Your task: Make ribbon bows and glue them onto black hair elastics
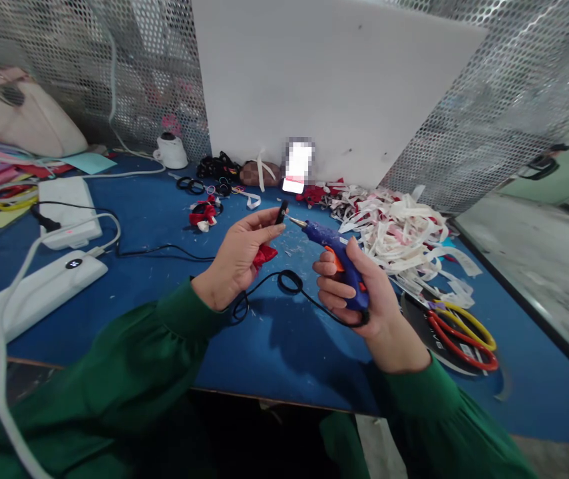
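Note:
My right hand [359, 293] grips a blue glue gun [337, 249] with an orange trigger, its metal nozzle pointing left. The nozzle tip almost touches a small black hair tie [281, 211] pinched between the thumb and fingers of my left hand [241, 256]. A piece of red fabric [264, 255] is tucked in the same hand's palm. The gun's black cord [289, 283] loops on the blue table [164, 219] below both hands. Both sleeves are green.
A heap of white ribbon strips [404, 229] lies at the right, with red and yellow scissors [461, 332] in front. White power strips [67, 213] and cables sit at the left. Black hair ties [191, 185], red bows [204, 214] and a white board [324, 86] are behind.

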Demonstrator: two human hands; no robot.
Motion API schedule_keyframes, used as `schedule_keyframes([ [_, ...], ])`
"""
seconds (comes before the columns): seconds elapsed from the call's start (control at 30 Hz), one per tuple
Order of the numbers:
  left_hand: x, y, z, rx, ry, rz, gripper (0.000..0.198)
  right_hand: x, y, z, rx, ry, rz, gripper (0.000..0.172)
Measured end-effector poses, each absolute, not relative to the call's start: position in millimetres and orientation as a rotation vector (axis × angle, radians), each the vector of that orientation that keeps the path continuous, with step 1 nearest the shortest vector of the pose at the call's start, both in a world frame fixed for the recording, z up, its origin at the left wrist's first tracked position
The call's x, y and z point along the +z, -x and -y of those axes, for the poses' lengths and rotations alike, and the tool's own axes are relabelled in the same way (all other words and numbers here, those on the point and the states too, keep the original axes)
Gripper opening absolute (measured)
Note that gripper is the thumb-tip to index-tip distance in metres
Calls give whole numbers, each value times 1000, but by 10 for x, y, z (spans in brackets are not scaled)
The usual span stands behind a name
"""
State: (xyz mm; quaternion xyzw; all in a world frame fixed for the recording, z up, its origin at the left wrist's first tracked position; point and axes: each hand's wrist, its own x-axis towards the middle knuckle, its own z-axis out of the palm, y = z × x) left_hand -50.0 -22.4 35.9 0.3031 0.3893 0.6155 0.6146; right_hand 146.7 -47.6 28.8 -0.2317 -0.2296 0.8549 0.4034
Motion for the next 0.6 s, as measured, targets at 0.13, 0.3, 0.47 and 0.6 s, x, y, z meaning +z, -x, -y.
schedule_keyframes([
  [0.13, 349, 501, 234, 1388, -703, -899, 36, 336, -1443, 524, 2009, 629, 744, 37],
  [0.3, 346, 488, 244, 1363, -730, -885, 37, 384, -1391, 568, 1798, 684, 910, 38],
  [0.47, 363, 464, 257, 1330, -739, -867, 28, 352, -1360, 558, 1698, 721, 957, 38],
  [0.6, 382, 450, 279, 1319, -736, -873, 26, 313, -1359, 534, 1663, 784, 973, 41],
])
